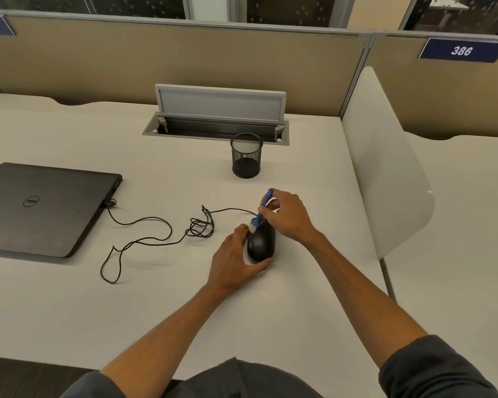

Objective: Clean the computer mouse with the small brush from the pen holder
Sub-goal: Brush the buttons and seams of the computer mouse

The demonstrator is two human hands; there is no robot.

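A black wired computer mouse [261, 242] lies on the white desk [69, 297]. My left hand [233, 261] cups its left side and rear, holding it still. My right hand [288, 216] pinches a small blue brush [263, 208] by its handle, tilted, with the pale bristles touching the front left of the mouse. The black mesh pen holder [246, 155] stands upright behind the mouse and looks empty.
The mouse cable [156, 239] loops and tangles across the desk to a closed black laptop [41, 208] at the left. A grey cable hatch [219, 110] stands open at the back. A white divider panel [385, 168] bounds the right side.
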